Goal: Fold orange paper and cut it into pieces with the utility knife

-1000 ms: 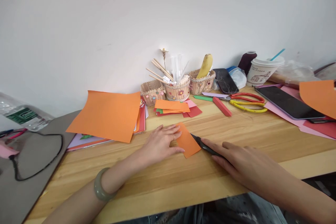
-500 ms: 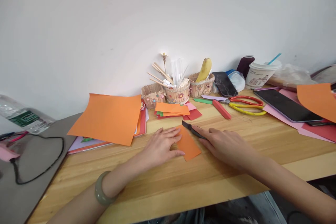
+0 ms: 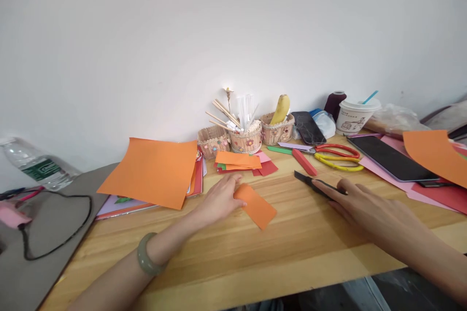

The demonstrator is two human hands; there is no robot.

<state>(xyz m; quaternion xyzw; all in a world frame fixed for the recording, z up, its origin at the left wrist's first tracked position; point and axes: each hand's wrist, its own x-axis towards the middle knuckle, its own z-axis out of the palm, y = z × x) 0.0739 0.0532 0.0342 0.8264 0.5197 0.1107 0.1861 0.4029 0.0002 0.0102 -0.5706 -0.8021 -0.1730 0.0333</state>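
Note:
My left hand (image 3: 222, 198) has its thumb and fingers closed round the upper left end of a small orange paper rectangle (image 3: 259, 208), which lies slanted on the wooden table. A greenish bangle is on that wrist. Off to the right, my right hand (image 3: 365, 204) grips a black knife (image 3: 306, 178), its blade pointing up and left, apart from the paper. Behind the paper is a pile of cut paper pieces (image 3: 239, 159), orange on top. Scissors (image 3: 337, 156) with red and yellow handles lie beyond the knife, next to a folded red paper strip (image 3: 304, 162).
A large orange sheet (image 3: 149, 170) rests on a paper stack at left. Along the wall stand small baskets (image 3: 246, 138), one holding a banana (image 3: 280, 109), and a lidded cup (image 3: 357, 115). A phone (image 3: 392, 158) lies on pink and red paper at right.
My right hand has moved right with the knife, away from the orange paper. The left hand has gone from lying flat on the paper to grasping its upper left end.

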